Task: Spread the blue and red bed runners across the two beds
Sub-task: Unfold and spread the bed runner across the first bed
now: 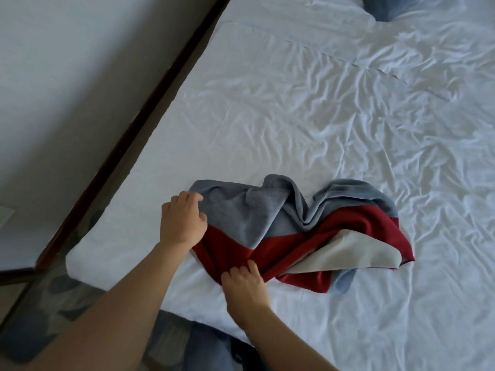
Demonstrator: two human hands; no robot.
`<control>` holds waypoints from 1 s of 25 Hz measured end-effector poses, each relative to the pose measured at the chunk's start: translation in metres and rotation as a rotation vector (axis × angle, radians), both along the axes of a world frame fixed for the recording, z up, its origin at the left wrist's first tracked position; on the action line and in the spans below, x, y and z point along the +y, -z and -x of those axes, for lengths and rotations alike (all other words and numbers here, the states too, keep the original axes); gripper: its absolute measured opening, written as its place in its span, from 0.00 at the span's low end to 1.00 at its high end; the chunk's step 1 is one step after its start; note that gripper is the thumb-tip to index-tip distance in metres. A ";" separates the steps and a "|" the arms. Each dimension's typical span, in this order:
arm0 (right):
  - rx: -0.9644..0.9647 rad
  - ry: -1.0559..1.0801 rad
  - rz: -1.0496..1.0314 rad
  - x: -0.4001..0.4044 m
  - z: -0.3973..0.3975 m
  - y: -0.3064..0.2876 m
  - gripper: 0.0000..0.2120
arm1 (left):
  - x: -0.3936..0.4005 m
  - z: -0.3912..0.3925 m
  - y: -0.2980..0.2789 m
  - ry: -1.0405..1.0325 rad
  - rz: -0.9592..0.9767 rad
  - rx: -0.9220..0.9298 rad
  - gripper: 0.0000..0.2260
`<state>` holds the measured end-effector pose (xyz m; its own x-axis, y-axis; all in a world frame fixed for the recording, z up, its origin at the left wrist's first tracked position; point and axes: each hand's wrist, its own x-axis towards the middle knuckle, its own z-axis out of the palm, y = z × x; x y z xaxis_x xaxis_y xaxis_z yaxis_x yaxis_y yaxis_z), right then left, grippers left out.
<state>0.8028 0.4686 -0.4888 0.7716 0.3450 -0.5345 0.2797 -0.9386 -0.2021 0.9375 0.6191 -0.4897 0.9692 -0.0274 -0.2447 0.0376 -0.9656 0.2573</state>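
A blue and red bed runner (281, 223) lies bunched in folds near the foot of a bed with a wrinkled white sheet (334, 116). Part of its pale underside is turned up at the right. My left hand (182, 220) grips the runner's left edge where blue meets red. My right hand (245, 285) pinches the red band at the near edge. A second runner is not in sight.
A dark wooden skirting (128, 124) runs along the white wall left of the bed. A blue pillow (385, 8) sits at the head end, top right. Blue patterned fabric (203, 344) hangs below the bed's near corner. Patterned floor shows at bottom left.
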 end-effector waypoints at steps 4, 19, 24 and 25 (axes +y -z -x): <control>-0.082 -0.049 -0.101 0.020 -0.001 -0.003 0.04 | 0.001 0.003 0.018 0.089 0.009 0.009 0.14; -0.190 0.259 0.211 -0.070 -0.241 0.044 0.12 | -0.049 -0.148 0.077 0.601 -0.038 0.232 0.06; -0.055 0.319 0.275 -0.081 -0.259 0.039 0.05 | -0.039 -0.180 0.068 0.452 0.016 -0.066 0.05; -0.049 0.329 0.276 -0.083 -0.261 0.035 0.02 | -0.033 -0.186 0.066 0.441 0.029 -0.087 0.05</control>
<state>1.0638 0.3861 -0.5241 0.8434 -0.0741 -0.5321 -0.0401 -0.9964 0.0751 1.1232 0.5859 -0.5554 0.8803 -0.4480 -0.1560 -0.3987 -0.8769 0.2685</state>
